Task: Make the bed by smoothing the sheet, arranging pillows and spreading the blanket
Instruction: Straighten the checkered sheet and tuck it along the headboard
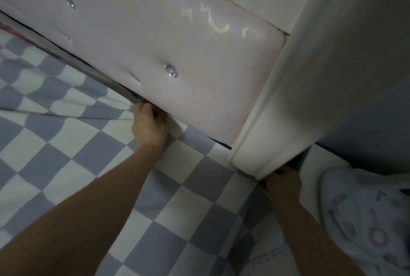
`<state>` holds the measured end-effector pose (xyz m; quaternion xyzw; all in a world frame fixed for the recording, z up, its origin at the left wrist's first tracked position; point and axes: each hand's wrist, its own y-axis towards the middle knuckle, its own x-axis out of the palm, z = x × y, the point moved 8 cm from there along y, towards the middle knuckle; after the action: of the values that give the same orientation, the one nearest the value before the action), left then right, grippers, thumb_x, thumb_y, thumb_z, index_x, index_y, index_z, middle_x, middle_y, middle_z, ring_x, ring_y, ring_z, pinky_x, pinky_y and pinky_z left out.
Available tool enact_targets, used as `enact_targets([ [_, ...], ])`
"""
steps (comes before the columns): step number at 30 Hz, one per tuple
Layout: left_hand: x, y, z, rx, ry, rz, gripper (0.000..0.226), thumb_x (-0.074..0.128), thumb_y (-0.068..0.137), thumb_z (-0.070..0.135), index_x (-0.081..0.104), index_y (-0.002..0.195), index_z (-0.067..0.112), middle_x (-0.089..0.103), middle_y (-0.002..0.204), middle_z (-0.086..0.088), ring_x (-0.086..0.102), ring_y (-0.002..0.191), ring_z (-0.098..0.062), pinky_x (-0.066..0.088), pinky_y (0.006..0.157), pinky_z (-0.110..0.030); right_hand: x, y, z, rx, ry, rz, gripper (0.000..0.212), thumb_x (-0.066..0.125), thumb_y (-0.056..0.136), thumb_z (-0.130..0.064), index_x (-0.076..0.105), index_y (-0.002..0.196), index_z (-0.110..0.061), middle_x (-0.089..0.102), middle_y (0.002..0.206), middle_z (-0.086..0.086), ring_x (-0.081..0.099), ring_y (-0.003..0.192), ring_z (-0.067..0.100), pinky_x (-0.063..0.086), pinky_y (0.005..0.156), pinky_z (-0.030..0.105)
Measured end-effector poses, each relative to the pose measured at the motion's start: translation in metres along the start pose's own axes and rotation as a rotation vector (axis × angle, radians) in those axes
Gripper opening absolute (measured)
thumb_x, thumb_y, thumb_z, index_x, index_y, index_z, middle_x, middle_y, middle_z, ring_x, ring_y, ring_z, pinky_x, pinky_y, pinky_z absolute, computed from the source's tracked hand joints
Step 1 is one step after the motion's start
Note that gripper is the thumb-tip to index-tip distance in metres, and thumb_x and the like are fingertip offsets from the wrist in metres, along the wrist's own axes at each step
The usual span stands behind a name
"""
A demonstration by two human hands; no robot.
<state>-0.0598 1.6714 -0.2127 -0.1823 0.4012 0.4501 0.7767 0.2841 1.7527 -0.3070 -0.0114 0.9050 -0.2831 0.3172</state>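
- Two bare forearms reached forward from the lower edge of the view over the checkered sheet [182, 209], which covered the mattress in blue-grey and white squares.
- A patterned fabric item [368, 220], pale with pink and grey motifs, lay at the lower right, just beside the right forearm.
- The right hand [284, 183] was at the corner of the bed, under the lower end of the white headboard post [266, 120]. Its fingers were tucked out of sight beneath the post, so the grasp could not be determined.
- The left hand [148, 124] was at the head edge of the sheet, fingers curled down into the gap between mattress and headboard, gripping the sheet edge.
- Folds in the sheet ran from the left hand toward the left side of the view.
- The pink tufted headboard [168, 38], set with shiny buttons, stood directly behind the sheet edge.
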Motion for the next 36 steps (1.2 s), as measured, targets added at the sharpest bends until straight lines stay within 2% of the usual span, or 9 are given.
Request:
enact_targets([
  [3,0.02,-0.001,-0.005,0.031,0.03,-0.12,0.023,0.049,0.086,0.003,0.051,0.107,-0.007,0.046,0.12,-0.025,0.049,0.105,-0.038,0.037,0.081,-0.043,0.011,0.011,0.007,0.035,0.023,-0.041,0.018,0.064,0.076,-0.004,0.06,0.061,-0.012,0.068,0.086,0.019,0.063,0.095,0.039,0.053,0.083,0.045],
  [9,0.006,-0.003,-0.006,0.188,-0.13,-0.264,0.027,0.037,0.064,0.004,0.047,0.089,0.006,0.047,0.098,-0.017,0.047,0.09,-0.024,0.04,0.079,-0.031,0.01,0.001,0.016,-0.031,0.025,0.047,0.018,0.061,0.082,-0.007,0.067,0.09,0.008,0.066,0.095,0.021,0.061,0.096,0.035,0.038,0.069,0.031],
  [13,0.001,-0.017,-0.002,0.324,-0.155,-0.39,0.049,0.041,0.062,0.0,0.048,0.11,-0.006,0.036,0.126,-0.023,0.03,0.117,-0.008,0.024,0.095,0.002,0.023,-0.003,0.033,0.031,0.104,0.06,0.021,0.056,0.086,-0.006,0.064,0.101,0.006,0.064,0.108,0.026,0.059,0.099,0.041,0.042,0.076,0.038],
  [17,-0.033,-0.042,-0.023,0.192,-0.233,-0.285,0.042,0.047,0.081,-0.007,0.044,0.122,0.001,0.016,0.149,-0.017,0.009,0.142,-0.017,0.011,0.101,0.001,0.032,-0.022,0.037,-0.006,0.096,-0.073,0.046,0.053,0.093,-0.016,0.042,0.135,-0.001,0.049,0.135,0.017,0.047,0.121,0.037,0.038,0.094,0.036],
  [19,-0.055,-0.063,-0.039,0.172,-0.241,-0.239,0.039,0.046,0.085,-0.007,0.045,0.123,0.002,0.015,0.151,-0.014,0.014,0.142,-0.022,0.011,0.103,0.001,0.025,-0.054,0.029,-0.126,0.036,-0.001,0.042,0.048,0.093,-0.01,0.042,0.134,-0.002,0.049,0.133,0.019,0.047,0.12,0.037,0.038,0.099,0.04],
  [23,-0.099,-0.111,-0.096,0.066,-0.207,-0.11,0.03,0.044,0.091,-0.002,0.048,0.121,0.001,0.022,0.151,-0.012,0.027,0.138,-0.021,0.025,0.111,-0.025,0.042,-0.16,-0.008,-0.626,-0.024,0.096,0.035,0.047,0.087,0.007,0.053,0.121,0.0,0.047,0.135,0.018,0.042,0.126,0.031,0.032,0.107,0.033],
  [31,-0.207,-0.237,-0.253,-0.327,-0.04,0.084,0.042,0.032,0.088,0.012,0.051,0.125,0.003,0.031,0.15,-0.011,0.034,0.137,-0.027,0.028,0.11,-0.034,0.208,-0.336,-0.026,-1.629,-0.774,-0.494,0.046,0.03,0.089,-0.025,0.038,0.134,-0.018,0.045,0.143,0.006,0.03,0.134,0.021,0.018,0.11,0.039],
  [33,-0.229,-0.261,-0.282,-0.374,-0.025,0.104,0.042,0.032,0.088,0.006,0.05,0.126,0.002,0.03,0.15,-0.012,0.036,0.135,-0.029,0.03,0.109,-0.035,0.216,-0.306,-0.026,-1.667,-0.963,-0.44,0.048,0.022,0.094,-0.031,0.042,0.135,-0.015,0.048,0.141,0.008,0.039,0.131,0.026,0.03,0.108,0.046],
  [36,-0.283,-0.308,-0.34,-0.532,0.047,0.215,0.035,0.036,0.095,0.002,0.05,0.127,0.002,0.032,0.149,-0.015,0.04,0.131,-0.031,0.028,0.106,-0.031,0.207,-0.257,-0.041,-1.294,-1.079,-0.317,0.059,0.018,0.093,-0.036,0.038,0.14,-0.006,0.038,0.147,0.016,0.036,0.134,0.036,0.03,0.105,0.057],
])
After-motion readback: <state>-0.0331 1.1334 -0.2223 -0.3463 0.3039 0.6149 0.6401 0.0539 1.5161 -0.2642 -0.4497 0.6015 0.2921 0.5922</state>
